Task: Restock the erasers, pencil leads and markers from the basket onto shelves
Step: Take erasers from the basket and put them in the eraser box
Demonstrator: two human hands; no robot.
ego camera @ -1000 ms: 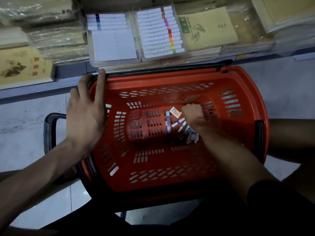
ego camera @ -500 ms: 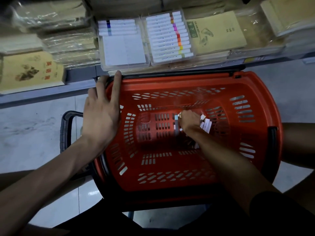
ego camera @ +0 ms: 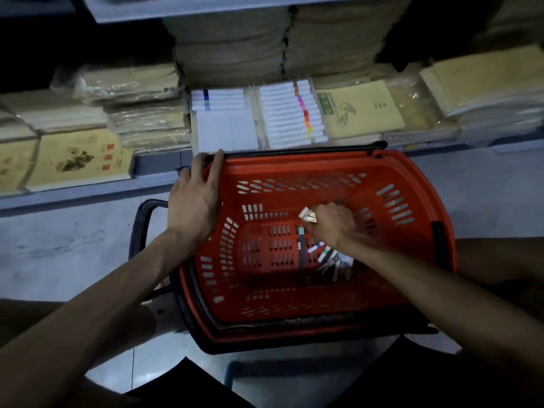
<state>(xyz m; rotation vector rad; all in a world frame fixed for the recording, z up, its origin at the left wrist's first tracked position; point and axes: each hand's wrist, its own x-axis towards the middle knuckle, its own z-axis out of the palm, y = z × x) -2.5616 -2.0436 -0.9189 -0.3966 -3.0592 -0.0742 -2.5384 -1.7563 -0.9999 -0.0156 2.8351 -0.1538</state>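
at centre left the left hand [ego camera: 192, 201] lies flat, fingers spread, on the corner rim of the red basket [ego camera: 309, 163]; it is best used to brace the basket there. right of centre the right hand [ego camera: 331, 223] curls round a few small packs [ego camera: 308, 216], kind unclear, above the loose markers [ego camera: 323, 257] on the basket floor. lift the packs straight up, clear of the wall, without dropping any, toward the marker tray [ego camera: 291, 113] above.

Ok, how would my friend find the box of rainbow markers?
Find the red basket; on the shelf behind its far rim sit two clear marker boxes. Take the right box, beside the tan booklet. It is full of pink, red and orange banded markers; the left box holds only a few blue ones.
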